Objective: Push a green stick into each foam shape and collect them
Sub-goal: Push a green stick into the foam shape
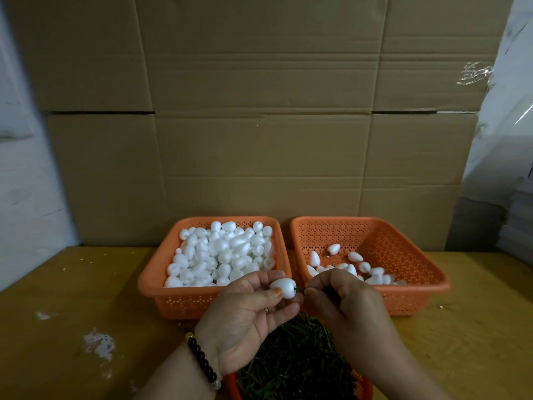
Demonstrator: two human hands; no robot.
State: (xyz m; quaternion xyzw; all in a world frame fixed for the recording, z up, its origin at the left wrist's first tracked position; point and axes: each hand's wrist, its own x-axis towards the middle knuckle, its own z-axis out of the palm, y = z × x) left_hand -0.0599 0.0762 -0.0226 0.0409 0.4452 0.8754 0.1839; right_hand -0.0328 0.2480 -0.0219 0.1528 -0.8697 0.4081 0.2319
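The left hand (253, 307) pinches a foam shape (283, 287) steady, its blunt end facing three o'clock, so the right hand (343, 295), fingers clenched on a green stick (300, 289), can drive it in; it seems partly seated.

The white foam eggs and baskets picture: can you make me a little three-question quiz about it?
1. True or false: the left basket holds more foam shapes than the right basket.
2. Which hand pinches the green stick?
3. What colour are both baskets?

Key: 1 true. 2 the right hand, while the left hand holds the foam shape. 3 orange.
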